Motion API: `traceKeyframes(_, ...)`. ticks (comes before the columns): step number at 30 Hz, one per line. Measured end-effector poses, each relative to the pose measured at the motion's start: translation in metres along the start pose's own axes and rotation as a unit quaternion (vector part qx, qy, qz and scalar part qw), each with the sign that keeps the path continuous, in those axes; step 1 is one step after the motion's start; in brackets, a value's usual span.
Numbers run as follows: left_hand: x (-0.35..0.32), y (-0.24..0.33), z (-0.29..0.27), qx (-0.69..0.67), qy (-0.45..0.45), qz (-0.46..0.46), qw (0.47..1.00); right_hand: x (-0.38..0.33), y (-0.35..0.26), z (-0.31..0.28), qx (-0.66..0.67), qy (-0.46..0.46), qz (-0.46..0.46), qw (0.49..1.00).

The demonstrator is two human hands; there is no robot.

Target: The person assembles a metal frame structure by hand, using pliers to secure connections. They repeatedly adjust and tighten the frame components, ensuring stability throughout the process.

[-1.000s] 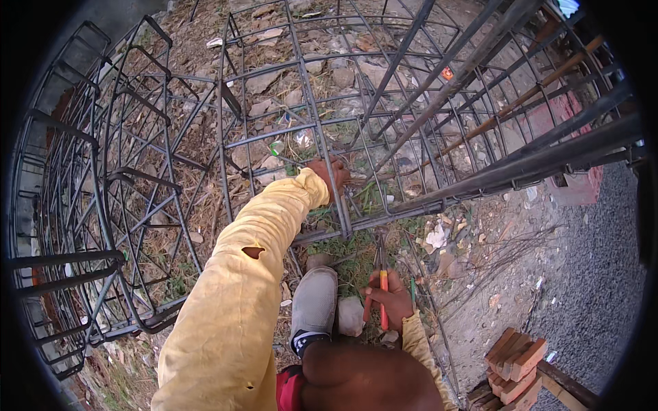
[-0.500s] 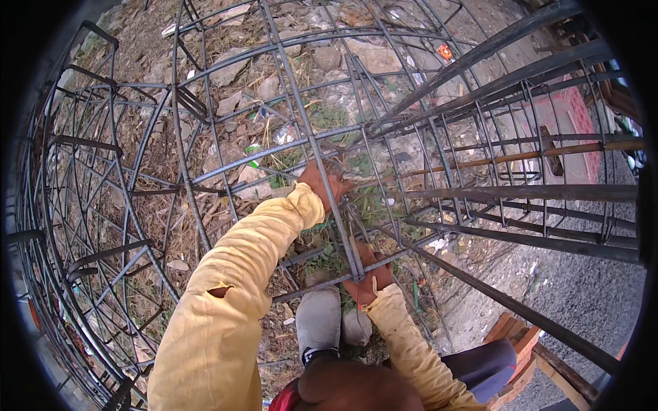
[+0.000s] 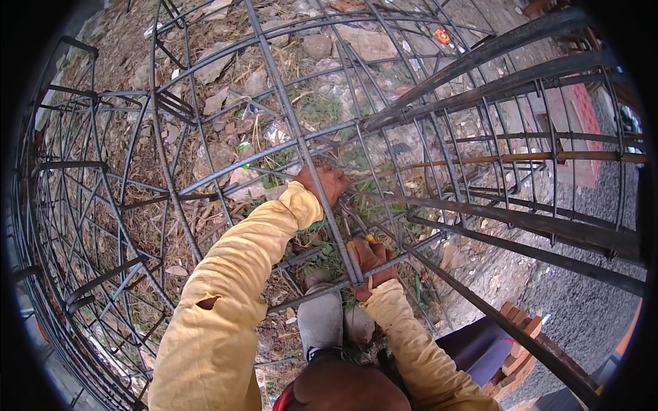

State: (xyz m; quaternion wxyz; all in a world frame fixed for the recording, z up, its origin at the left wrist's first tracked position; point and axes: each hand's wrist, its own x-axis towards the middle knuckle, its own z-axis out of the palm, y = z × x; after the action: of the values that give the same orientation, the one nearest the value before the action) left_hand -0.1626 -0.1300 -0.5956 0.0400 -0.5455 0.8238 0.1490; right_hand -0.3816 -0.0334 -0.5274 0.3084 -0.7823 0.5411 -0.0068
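Our left hand [image 3: 327,183] grips a bar of the rebar cage [image 3: 205,171]. Our right hand [image 3: 370,264] holds an orange-handled tool [image 3: 370,240] at a bar crossing. A green-white wrapper [image 3: 243,147] lies left of the left hand.

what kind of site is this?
Most likely an outdoor construction site. A large steel rebar cage stands over bare ground strewn with stones and dry grass, with stacked bricks beside it. The left hand and right hand grip its bars.

Dark steel rebar cage [image 3: 301,147], lying sideways over rubble, bars crossing in grid
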Motion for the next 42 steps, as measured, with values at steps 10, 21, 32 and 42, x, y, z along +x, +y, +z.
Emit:
traceKeyframes(10, 0.005, 0.003, -0.005, 0.002, 0.007, 0.009, 1.000, -0.006, 0.052, 0.072, 0.311, 0.073, 0.038, 0.947)
traceKeyframes(21, 0.008, -0.002, 0.003, -0.019, -0.033, 0.014, 0.999, 0.003, 0.055, 0.071, 0.361, 0.025, 0.145, 0.921)
traceKeyframes(32, 0.003, -0.001, -0.011, -0.036, -0.018, 0.014, 0.999, 0.024, 0.033, 0.006, 0.119, -0.074, 0.074, 0.987)
traceKeyframes(42, 0.004, 0.001, -0.009, -0.030, -0.044, 0.009, 0.999, 0.034, 0.015, -0.020, 0.081, -0.186, 0.167, 0.965)
